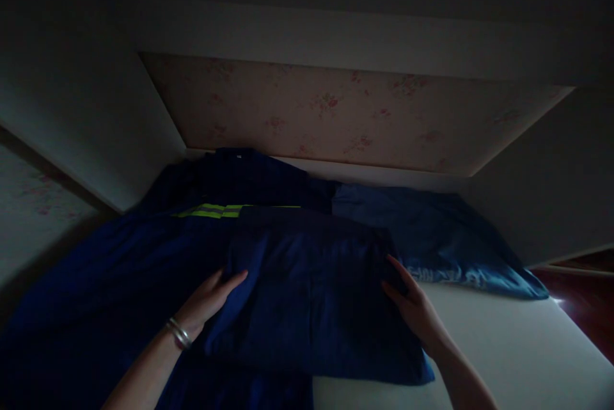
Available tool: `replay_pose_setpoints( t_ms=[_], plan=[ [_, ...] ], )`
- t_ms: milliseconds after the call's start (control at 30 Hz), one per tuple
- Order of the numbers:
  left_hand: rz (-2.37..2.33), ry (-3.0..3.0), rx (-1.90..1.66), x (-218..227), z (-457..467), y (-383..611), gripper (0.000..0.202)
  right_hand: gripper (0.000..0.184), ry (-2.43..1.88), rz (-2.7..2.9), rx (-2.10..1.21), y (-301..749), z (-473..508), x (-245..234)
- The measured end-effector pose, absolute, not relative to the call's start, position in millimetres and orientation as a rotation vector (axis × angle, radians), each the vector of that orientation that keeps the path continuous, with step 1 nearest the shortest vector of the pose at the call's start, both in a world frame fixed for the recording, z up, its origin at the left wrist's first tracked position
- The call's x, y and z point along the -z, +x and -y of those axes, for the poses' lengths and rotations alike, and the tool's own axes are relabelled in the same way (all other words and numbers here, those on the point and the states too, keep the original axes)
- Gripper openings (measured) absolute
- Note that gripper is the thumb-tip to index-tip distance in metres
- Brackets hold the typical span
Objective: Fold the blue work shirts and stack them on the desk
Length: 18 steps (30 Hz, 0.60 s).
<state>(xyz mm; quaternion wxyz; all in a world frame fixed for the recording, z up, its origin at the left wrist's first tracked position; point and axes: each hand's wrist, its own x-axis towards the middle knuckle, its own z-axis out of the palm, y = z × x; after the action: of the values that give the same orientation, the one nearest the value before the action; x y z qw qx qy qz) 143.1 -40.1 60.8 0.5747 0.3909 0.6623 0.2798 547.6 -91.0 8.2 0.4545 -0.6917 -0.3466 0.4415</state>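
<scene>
A folded dark blue garment (311, 295) lies on a white surface (503, 346) in dim light. My left hand (211, 298) rests flat on its left edge with the fingers stretched out; a metal bracelet sits on that wrist. At the garment's right edge my right hand (412, 301) lies with its fingers extended along the cloth. Neither hand grips anything that I can see.
Beneath and to the left spreads a dark blue work garment with a yellow-green reflective stripe (215, 210). A lighter blue garment (441, 244) lies at the right. Behind is a floral wallpapered recess (336, 116). Reddish floor (585, 307) shows at the far right.
</scene>
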Motion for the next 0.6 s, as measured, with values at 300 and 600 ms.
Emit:
replay_pose_setpoints(
  t_ms=[300,600],
  plan=[
    [-1.224,0.902,-0.799,-118,-12,205,0.053,0.068,-1.633,0.850,-1.076,601,38,-79],
    [-0.894,1.048,-0.998,-132,-64,358,0.049,0.063,-1.869,0.985,-0.493,765,-9,-132]
  ],
)
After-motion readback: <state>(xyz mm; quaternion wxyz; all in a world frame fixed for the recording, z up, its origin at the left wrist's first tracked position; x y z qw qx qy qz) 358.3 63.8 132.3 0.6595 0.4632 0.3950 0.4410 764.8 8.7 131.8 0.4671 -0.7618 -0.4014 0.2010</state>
